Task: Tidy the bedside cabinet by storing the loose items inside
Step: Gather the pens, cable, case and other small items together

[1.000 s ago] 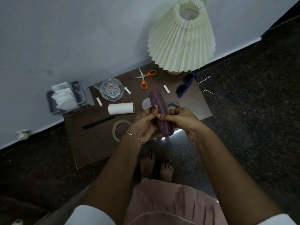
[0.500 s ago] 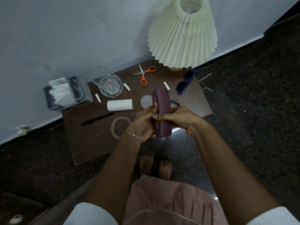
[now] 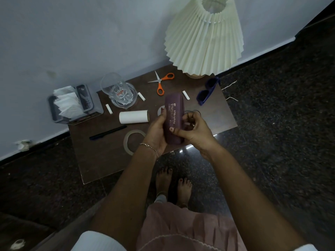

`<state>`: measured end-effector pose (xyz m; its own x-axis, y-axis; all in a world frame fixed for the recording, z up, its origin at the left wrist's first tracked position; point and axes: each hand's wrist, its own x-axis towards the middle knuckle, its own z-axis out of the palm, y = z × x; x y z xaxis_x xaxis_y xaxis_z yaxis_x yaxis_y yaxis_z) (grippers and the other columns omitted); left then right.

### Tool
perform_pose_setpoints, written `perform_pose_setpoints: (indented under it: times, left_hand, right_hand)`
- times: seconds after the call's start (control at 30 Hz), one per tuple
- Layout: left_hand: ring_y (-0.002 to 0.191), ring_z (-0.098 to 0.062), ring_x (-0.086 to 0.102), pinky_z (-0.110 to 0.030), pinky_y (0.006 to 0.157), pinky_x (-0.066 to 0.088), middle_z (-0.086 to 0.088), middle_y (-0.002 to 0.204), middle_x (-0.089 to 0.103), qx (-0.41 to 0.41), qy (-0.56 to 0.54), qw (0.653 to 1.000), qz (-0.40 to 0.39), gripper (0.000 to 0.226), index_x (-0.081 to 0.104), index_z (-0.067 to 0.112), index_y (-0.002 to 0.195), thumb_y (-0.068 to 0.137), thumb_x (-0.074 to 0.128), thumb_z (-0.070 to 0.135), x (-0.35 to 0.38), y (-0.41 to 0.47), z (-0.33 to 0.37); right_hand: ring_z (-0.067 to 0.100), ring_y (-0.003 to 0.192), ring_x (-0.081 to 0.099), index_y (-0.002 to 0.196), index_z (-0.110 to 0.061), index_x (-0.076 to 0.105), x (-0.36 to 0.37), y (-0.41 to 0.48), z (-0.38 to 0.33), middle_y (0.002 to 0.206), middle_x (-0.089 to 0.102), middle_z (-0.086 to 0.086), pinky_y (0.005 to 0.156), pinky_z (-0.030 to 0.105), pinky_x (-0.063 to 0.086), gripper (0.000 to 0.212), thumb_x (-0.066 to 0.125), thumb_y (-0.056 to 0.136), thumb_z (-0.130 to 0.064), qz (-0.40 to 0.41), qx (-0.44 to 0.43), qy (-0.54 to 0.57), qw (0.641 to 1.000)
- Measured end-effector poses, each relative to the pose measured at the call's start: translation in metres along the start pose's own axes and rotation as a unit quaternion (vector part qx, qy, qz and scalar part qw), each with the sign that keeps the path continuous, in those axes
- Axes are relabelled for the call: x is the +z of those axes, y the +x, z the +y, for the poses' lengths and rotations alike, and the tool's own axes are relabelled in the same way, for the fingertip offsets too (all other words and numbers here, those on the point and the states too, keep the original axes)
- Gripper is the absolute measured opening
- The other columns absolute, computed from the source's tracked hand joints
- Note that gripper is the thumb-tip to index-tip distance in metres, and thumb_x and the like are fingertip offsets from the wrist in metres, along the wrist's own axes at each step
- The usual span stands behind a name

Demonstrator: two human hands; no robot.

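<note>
HANDS: left hand [image 3: 155, 132] and right hand [image 3: 193, 134] both grip purple spectacle case [image 3: 174, 118] | ADVICE: pry seam with thumbs; steady base.

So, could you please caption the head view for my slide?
Left hand and right hand hold a purple case over a cabinet strewn with scissors, sunglasses, tape and a pen.

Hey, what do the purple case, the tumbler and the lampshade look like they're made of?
The purple case looks like matte leatherette or fabric over a hard shell: dull surface, printed lettering. The tumbler is clear glass, possibly plastic: see-through with bright glints. The lampshade seems cream pleated paper or stiff fabric: crisp folds, no shine.
</note>
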<state>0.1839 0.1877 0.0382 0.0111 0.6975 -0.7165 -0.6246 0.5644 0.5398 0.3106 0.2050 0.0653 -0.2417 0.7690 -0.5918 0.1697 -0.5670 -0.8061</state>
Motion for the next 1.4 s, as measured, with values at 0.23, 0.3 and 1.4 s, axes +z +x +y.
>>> perform_pose_setpoints:
  times: [0.23, 0.3, 1.4]
  left_hand:
    - [0.091, -0.021, 0.065, -0.037, 0.084, 0.053, -0.004, 0.096, 0.066, 0.102, 0.155, 0.977, 0.108, 0.071, 0.044, 0.008, 0.131, 0.07, 0.079, 0.006, 0.007, 0.01, -0.004]
    - [0.091, -0.023, 0.064, -0.036, 0.08, 0.053, -0.006, 0.097, 0.066, 0.109, 0.161, 0.975, 0.107, 0.066, 0.045, 0.008, 0.13, 0.072, 0.078, 0.01, 0.004, 0.012, -0.006]
    - [0.107, -0.019, 0.064, -0.046, 0.095, 0.05, -0.005, 0.115, 0.068, 0.043, -0.029, 0.998, 0.041, 0.025, 0.062, 0.017, 0.112, 0.096, 0.048, 0.028, -0.023, -0.016, 0.002]
  right_hand:
    - [0.013, 0.099, 0.065, 0.108, -0.022, 0.062, 0.005, 0.002, 0.007, 0.108, 0.068, -0.002, 0.082, 0.026, 0.055, 0.031, 0.059, 0.085, -0.002, 0.001, -0.029, 0.058, 0.998]
    - [0.007, 0.088, 0.064, 0.11, -0.018, 0.059, 0.004, 0.005, 0.005, 0.103, 0.066, -0.002, 0.073, 0.021, 0.053, 0.023, 0.055, 0.091, -0.006, 0.008, -0.019, 0.091, 0.996]
    - [0.019, 0.091, 0.063, 0.102, -0.016, 0.063, -0.002, 0.027, 0.021, 0.102, 0.068, 0.005, 0.075, 0.033, 0.054, 0.026, 0.041, 0.102, -0.03, 0.117, 0.055, 0.032, 0.991]
